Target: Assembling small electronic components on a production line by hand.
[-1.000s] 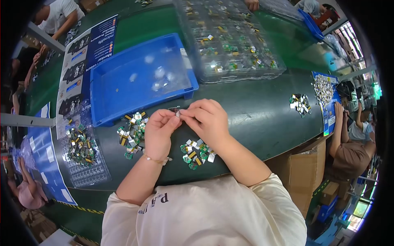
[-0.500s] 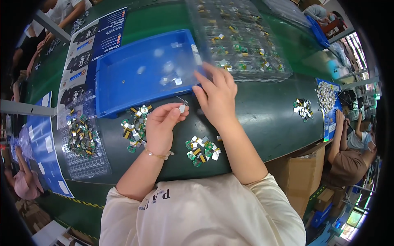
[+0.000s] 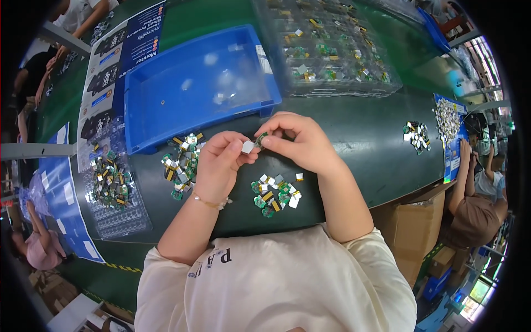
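Green and small, the circuit board piece [image 3: 261, 138] sits pinched at the fingertips of my right hand [image 3: 301, 145], while my left hand [image 3: 221, 163] pinches a little white part [image 3: 247, 146] right against it; both sets of fingers are closed narrow on what they hold. I take the blue bin [image 3: 166, 119] as my landmark: my hands meet just in front of its near edge, above the dark green table [image 3: 359, 133]. Just in front of the bin's near-left corner, beside my left hand, lies a loose heap of small boards [image 3: 180, 166]; a second heap [image 3: 275, 193] lies nearer my chest, between my forearms. Right of the bin stands a clear tray of boards [image 3: 326, 55], its near edge well beyond my right hand. Open dark tabletop stretches right of my right wrist, toward a small far pile [image 3: 416, 134] near the table's curved edge.
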`<control>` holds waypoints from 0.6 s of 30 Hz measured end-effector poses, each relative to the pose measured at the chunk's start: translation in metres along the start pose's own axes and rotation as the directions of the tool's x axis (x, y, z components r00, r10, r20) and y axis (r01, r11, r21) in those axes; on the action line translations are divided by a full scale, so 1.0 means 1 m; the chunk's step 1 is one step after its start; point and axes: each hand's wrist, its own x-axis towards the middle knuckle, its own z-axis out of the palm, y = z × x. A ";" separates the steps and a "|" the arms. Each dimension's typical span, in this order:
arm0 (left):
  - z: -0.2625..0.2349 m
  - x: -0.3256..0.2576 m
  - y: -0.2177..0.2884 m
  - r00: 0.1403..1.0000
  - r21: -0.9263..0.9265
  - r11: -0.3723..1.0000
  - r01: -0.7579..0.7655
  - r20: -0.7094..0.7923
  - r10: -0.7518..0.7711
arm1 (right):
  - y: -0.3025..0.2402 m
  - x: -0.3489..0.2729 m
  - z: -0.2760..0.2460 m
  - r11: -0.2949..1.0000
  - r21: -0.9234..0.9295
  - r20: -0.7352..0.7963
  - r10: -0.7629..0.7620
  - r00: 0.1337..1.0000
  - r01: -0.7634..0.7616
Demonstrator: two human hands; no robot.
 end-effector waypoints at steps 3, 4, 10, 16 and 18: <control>0.001 0.001 0.003 1.000 0.004 1.000 0.011 -0.026 -0.011 | 0.000 -0.001 0.000 0.981 0.133 -0.007 0.142 0.990 -0.140; 0.000 0.000 0.004 0.999 0.016 0.999 0.032 -0.029 -0.031 | -0.001 -0.002 0.000 0.980 0.137 -0.009 0.145 0.989 -0.142; 0.004 -0.002 0.003 0.993 0.369 0.924 -0.101 -0.023 0.118 | 0.001 -0.001 0.008 0.934 0.337 -0.025 0.139 0.990 -0.123; 0.006 0.001 0.003 0.994 0.292 0.951 -0.098 -0.018 0.108 | 0.000 -0.004 0.001 0.982 0.164 -0.036 0.103 0.994 -0.095; 0.004 0.000 0.001 0.996 0.320 0.945 -0.070 -0.030 0.084 | -0.002 -0.005 -0.002 0.982 -0.156 -0.028 -0.115 0.993 0.110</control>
